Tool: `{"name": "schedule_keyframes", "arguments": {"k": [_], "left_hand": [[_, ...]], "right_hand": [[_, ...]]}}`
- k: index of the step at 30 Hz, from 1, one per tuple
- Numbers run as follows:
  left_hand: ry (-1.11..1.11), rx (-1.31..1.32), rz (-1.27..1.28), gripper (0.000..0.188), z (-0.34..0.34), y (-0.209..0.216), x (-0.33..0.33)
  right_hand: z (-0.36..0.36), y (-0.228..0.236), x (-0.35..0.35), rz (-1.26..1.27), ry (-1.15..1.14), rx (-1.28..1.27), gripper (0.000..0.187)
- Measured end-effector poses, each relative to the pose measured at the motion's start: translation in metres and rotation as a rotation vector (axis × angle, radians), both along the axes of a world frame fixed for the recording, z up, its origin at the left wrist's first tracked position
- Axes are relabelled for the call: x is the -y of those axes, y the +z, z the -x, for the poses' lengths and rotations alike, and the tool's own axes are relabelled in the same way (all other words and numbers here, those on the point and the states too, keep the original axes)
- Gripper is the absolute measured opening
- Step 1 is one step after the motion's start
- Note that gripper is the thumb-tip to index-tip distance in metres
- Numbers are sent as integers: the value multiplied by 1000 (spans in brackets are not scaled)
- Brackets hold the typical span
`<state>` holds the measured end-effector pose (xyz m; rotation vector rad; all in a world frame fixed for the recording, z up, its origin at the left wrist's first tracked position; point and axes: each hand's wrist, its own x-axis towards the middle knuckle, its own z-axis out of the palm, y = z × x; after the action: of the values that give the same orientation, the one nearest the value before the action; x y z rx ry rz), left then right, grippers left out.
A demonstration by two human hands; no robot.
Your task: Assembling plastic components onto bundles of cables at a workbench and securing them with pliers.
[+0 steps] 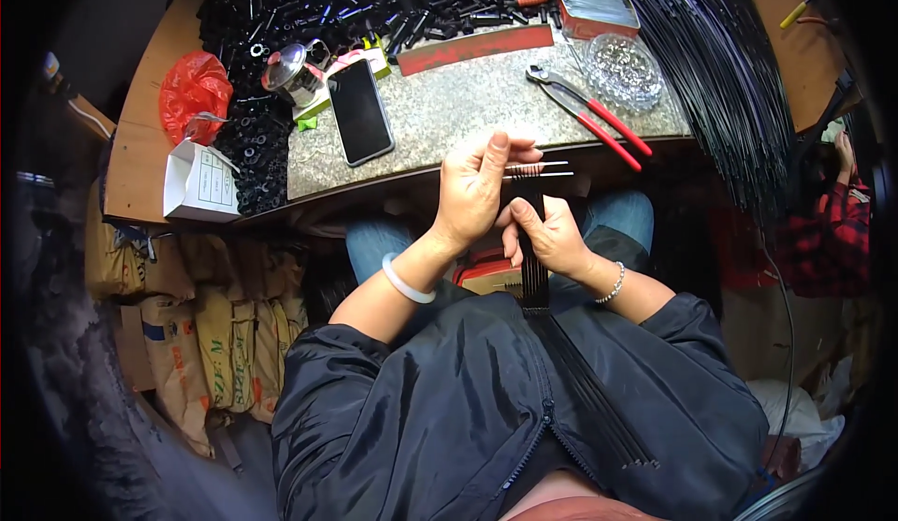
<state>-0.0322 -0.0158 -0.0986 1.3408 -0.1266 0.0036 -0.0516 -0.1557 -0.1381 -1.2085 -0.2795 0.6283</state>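
My left hand [475, 189] is raised in front of the table edge, its fingers curled around thin silver wires [556, 174] whose ends stick out to the right. Just below and to the right, my right hand [554, 238] is closed on a bundle of thin black rods [535, 282]. The bundle's top reaches up beside my left fingers. Its lower part rests against my dark jacket, the rods running down to the right. How the wires meet the rods is hidden by my fingers.
On the table lie a phone [360, 111], red-handled pliers [589, 114], a red bar [477, 49], a glass dish [624, 72] and a tin of wires [599, 8]. Black parts [355, 2] heap behind; long black rods [720, 63] overhang at right. Another person's plaid sleeve [832, 240] shows beyond.
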Motion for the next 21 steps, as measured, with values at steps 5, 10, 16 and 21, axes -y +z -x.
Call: {"name": "schedule_keyframes", "arguments": {"k": [5, 10, 16, 21], "left_hand": [[161, 159, -194, 43, -45, 18, -38], [356, 439, -886, 20, -161, 14, -88], [50, 504, -1468, 21, -244, 2, -60], [21, 501, -1685, 21, -260, 6, -52]], "right_hand": [[1, 2, 7, 22, -37, 3, 38], [0, 1, 3, 12, -47, 16, 37], [-13, 3, -2, 25, -87, 13, 37], [-19, 2, 2, 42, -95, 4, 37]]}}
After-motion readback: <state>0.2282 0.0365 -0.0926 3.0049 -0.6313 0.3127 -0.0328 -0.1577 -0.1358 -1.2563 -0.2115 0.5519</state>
